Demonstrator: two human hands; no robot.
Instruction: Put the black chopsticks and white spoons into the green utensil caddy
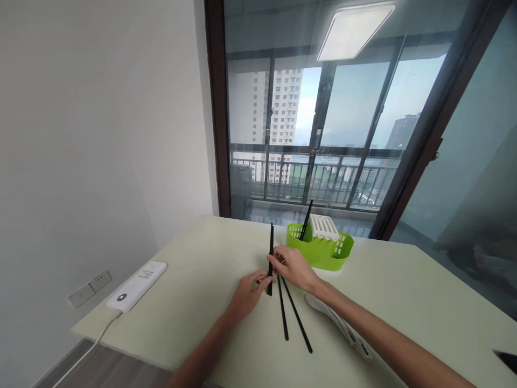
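Observation:
Over the middle of the table, my left hand (249,291) pinches the lower part of a pair of black chopsticks (271,242) held upright. Higher up, my right hand (291,264) is closed on the same pair. Two more black chopsticks (297,315) lie on the table below my hands, their far ends hidden by my right hand. Just behind that hand stands a green utensil holder (319,253) with a white slotted top piece (324,227). Black chopsticks (306,220) lean in its left compartment. White spoons (339,323) lie partly hidden by my right forearm.
A white power strip (138,285) with a cable lies along the left table edge, near a wall socket (100,280). The pale table (194,302) meets a glass sliding door behind. A dark object (507,360) shows at the far right.

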